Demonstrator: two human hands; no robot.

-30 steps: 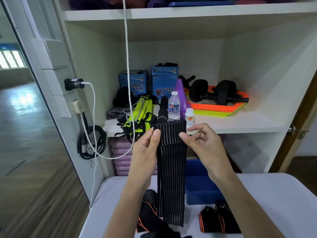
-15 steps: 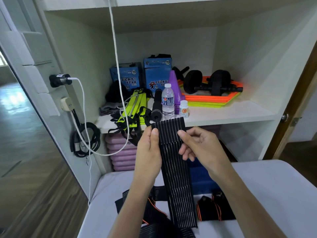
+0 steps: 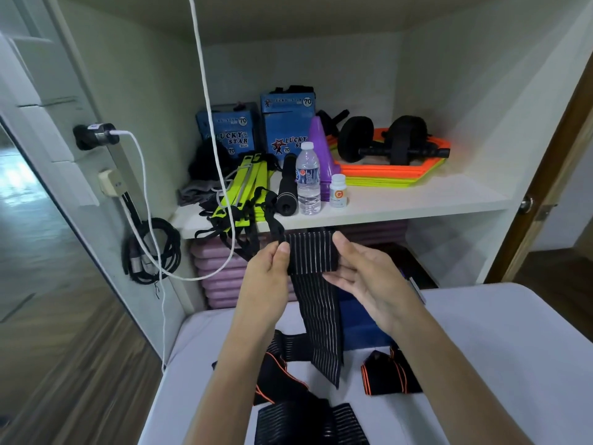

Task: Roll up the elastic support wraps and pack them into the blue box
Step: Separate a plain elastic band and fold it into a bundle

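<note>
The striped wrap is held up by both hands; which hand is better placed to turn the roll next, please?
Probably the right hand: its fingers curl around the striped wrap at the rolled top, while the left hand only pinches its edge.

- I see two bare forearms coming up from the bottom edge, with no sleeve on either as far as the picture reaches.
- My left hand (image 3: pixel 266 277) wears nothing: no glove, ring, watch or band at the wrist.
- My right hand (image 3: pixel 369 284) is likewise uncovered, with no jewellery or strap showing.
- The fingernails I can make out on the thumbs are short and plain.
- Nothing else of the body is in view.
</note>
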